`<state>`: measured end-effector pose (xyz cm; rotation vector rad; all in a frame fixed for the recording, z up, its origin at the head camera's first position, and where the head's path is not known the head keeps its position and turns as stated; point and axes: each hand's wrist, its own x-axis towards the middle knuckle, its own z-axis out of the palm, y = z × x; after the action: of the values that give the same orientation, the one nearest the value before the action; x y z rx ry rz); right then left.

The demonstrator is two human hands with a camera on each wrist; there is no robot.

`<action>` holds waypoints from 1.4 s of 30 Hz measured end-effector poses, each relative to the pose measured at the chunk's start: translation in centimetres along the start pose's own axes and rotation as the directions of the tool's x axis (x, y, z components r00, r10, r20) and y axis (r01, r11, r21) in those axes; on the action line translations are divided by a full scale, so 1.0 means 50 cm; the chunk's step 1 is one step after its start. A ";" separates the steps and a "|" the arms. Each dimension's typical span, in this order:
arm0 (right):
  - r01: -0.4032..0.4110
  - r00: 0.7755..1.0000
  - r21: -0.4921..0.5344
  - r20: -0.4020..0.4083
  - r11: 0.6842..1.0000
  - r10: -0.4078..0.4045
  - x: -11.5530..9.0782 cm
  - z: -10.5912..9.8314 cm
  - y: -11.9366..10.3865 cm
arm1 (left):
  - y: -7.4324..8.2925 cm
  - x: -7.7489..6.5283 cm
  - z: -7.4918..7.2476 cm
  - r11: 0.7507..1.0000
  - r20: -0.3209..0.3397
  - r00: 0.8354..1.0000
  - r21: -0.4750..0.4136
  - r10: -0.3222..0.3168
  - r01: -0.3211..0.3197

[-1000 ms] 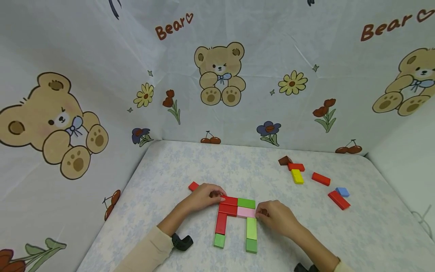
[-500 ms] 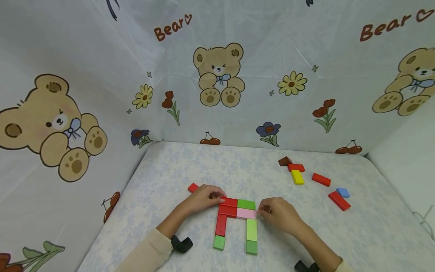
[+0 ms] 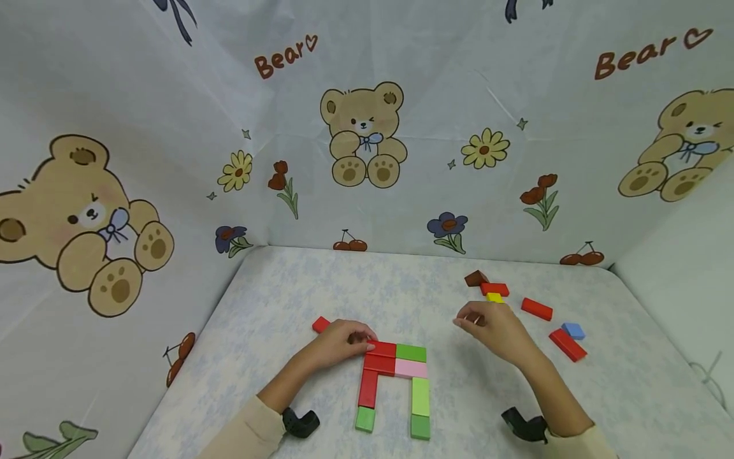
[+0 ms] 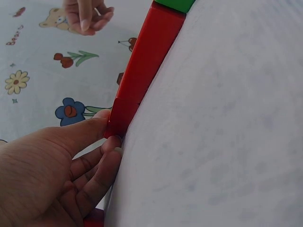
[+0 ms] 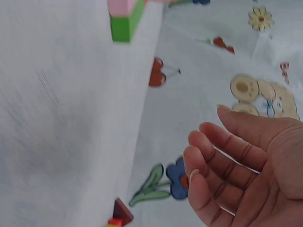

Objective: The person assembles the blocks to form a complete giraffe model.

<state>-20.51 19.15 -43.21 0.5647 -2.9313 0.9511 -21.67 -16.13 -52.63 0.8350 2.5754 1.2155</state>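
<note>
Blocks lie joined in an arch-like shape on the table. Its top row is a red block (image 3: 384,349) beside a green block (image 3: 411,352); below these are another red block (image 3: 380,364) and a pink block (image 3: 410,368). One leg is a red block (image 3: 367,390) over a green one (image 3: 365,419), the other a light green block (image 3: 420,396) over a green one (image 3: 420,428). My left hand (image 3: 342,342) pinches the left end of the top red block with thumb and finger. Raised to the right of the shape, my right hand (image 3: 497,328) holds nothing, fingers loosely curled.
At the back right lie a brown triangular block (image 3: 476,278), a red block (image 3: 496,289) and a partly hidden yellow block (image 3: 494,298). Farther right are red blocks (image 3: 537,308) and a blue block (image 3: 573,331). Another red block (image 3: 321,324) sits behind my left hand.
My right hand has left the pink block's right end and moved up and right, towards the loose blocks. My left hand stays at the red block. The view has tilted slightly.
</note>
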 end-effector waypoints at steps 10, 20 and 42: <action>0.038 0.994 -0.031 -0.098 0.999 -0.041 0.033 -0.055 0.059 | -0.008 -0.012 0.000 1.000 0.008 1.000 -0.005 -0.016 0.016; -0.068 0.986 -0.039 -0.152 0.997 0.062 0.047 -0.073 0.136 | -0.005 -0.002 0.000 1.000 0.001 1.000 -0.001 0.004 -0.004; -0.216 0.976 -0.081 0.009 0.973 0.217 0.055 -0.045 0.230 | 0.005 0.001 0.002 1.000 0.008 1.000 0.001 0.001 -0.001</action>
<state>-27.21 28.14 -47.56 0.2551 -3.0778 0.8424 -21.58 -15.89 -52.52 0.8399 2.5703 1.2085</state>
